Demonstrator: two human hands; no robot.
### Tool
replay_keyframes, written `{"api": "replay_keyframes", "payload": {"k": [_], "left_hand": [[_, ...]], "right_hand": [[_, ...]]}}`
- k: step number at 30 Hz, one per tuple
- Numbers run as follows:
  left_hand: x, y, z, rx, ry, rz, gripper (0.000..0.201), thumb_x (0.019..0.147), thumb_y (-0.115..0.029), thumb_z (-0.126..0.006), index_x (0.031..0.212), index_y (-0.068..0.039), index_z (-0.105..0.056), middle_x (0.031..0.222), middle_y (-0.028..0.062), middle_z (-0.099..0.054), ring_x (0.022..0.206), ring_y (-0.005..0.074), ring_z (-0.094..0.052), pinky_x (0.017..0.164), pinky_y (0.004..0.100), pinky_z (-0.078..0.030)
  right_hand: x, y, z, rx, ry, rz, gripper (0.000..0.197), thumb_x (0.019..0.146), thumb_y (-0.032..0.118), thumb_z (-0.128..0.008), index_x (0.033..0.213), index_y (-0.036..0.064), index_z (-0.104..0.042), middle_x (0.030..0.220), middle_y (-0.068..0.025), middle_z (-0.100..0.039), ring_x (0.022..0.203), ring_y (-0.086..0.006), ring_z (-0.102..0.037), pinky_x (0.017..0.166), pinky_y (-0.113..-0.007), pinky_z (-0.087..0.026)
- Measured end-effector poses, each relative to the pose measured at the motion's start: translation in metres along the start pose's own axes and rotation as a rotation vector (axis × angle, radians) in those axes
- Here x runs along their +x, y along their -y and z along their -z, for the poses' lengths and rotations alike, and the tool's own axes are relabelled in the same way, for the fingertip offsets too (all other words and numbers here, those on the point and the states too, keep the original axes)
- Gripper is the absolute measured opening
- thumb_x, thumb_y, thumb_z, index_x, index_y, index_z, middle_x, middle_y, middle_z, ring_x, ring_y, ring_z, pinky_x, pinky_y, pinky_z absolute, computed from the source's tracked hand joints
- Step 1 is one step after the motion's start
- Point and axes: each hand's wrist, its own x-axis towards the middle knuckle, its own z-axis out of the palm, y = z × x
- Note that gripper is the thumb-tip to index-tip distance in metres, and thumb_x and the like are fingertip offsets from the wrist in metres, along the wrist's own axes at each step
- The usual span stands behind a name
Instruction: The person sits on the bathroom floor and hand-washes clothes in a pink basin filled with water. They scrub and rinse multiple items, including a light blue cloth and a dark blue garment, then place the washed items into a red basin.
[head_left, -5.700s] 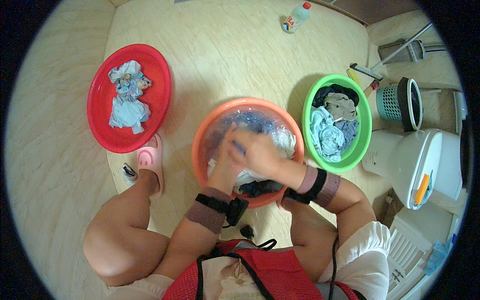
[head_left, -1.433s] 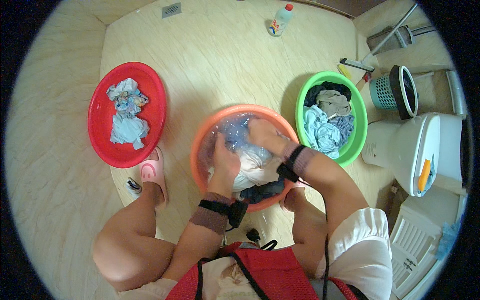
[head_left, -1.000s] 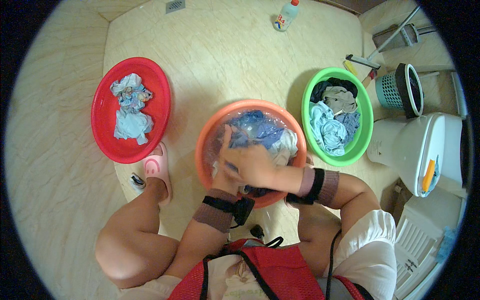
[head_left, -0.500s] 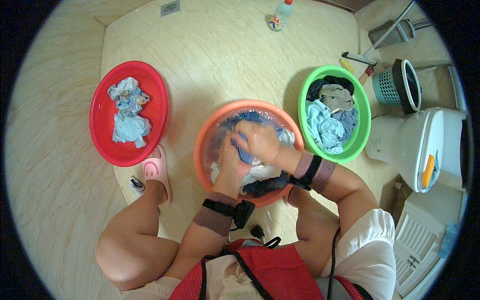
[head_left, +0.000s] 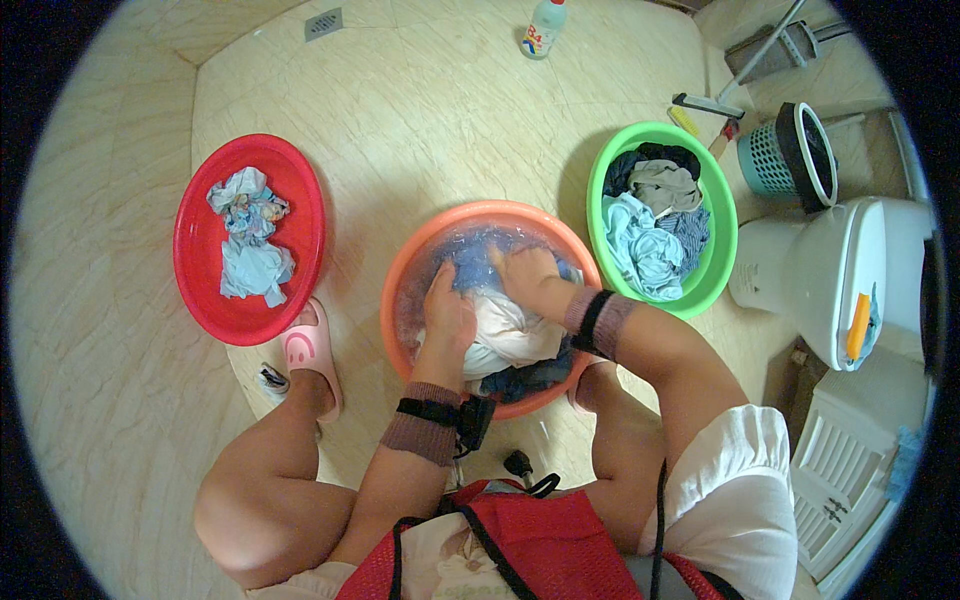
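An orange basin (head_left: 393,330) of soapy water stands between my feet, full of wet clothes. My left hand (head_left: 450,312) is in it at the left, with blue cloth (head_left: 474,265) between thumb and fingers. From the right, my right hand (head_left: 530,275) grips the same blue cloth, its fingertips partly hidden in cloth and suds. Just below my hands a bunched white garment (head_left: 515,330) bulges out of the water. Dark clothing (head_left: 525,380) lies at the basin's near side.
A red basin (head_left: 312,215) with pale clothes (head_left: 255,265) stands left, a green basin (head_left: 725,225) of clothes right. Beyond are a bottle (head_left: 542,30), a squeegee (head_left: 710,105) and a teal basket (head_left: 765,160). A toilet (head_left: 810,270) stands at the far right.
My hands, pressed together above the basin with the blue cloth, have come down and apart. The blue cloth now lies lower in the suds, and more of the white garment shows.
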Motion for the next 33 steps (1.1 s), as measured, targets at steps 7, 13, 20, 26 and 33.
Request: {"api": "replay_keyframes", "payload": {"k": [7,13,20,26,33], "left_hand": [[0.000,-0.003,-0.001,-0.039,0.061,-0.008,0.031,0.102,-0.024,-0.052,0.127,-0.007,-0.057,0.124,0.0074,-0.063,0.112,0.0244,-0.059,0.105,0.0416,-0.042],[-0.025,-0.026,-0.023,-0.081,0.235,0.090,0.038,0.103,-0.033,-0.050,0.131,-0.007,-0.055,0.120,0.0098,-0.063,0.108,0.0233,-0.059,0.096,0.0403,-0.049],[-0.037,-0.027,-0.023,-0.255,0.286,0.213,0.038,0.101,-0.046,-0.049,0.121,-0.015,-0.060,0.110,0.0079,-0.066,0.097,0.0207,-0.064,0.083,0.0383,-0.055],[-0.028,-0.009,-0.026,-0.151,0.053,0.272,0.030,0.101,-0.044,-0.050,0.111,-0.019,-0.064,0.104,0.0019,-0.067,0.091,0.0186,-0.065,0.079,0.0370,-0.055],[-0.034,-0.013,-0.016,-0.227,0.236,0.236,0.027,0.096,-0.043,-0.061,0.094,-0.016,-0.065,0.093,0.0014,-0.068,0.090,0.0179,-0.065,0.082,0.0366,-0.054]], "right_hand": [[0.009,-0.005,0.025,0.306,-0.195,0.045,0.037,0.086,0.020,-0.063,0.122,0.0131,-0.064,0.107,-0.0172,-0.072,0.097,-0.0346,-0.071,0.083,-0.048,-0.056],[-0.059,0.035,0.065,0.698,-0.391,0.237,0.035,0.079,0.024,-0.069,0.111,0.0126,-0.063,0.097,-0.0187,-0.070,0.085,-0.0384,-0.069,0.077,-0.050,-0.055],[-0.087,0.071,0.069,0.539,-0.474,0.514,0.027,0.080,0.028,-0.068,0.099,0.0100,-0.062,0.083,-0.0150,-0.069,0.075,-0.0361,-0.069,0.067,-0.049,-0.055],[-0.051,0.033,0.082,0.544,-0.607,0.123,0.020,0.087,0.029,-0.064,0.088,0.0090,-0.061,0.077,-0.0166,-0.068,0.068,-0.0353,-0.068,0.060,-0.048,-0.055],[-0.088,0.065,0.081,0.593,-0.601,0.509,0.023,0.085,0.026,-0.068,0.095,0.0064,-0.062,0.088,-0.0159,-0.069,0.077,-0.0358,-0.068,0.064,-0.046,-0.055]]}}
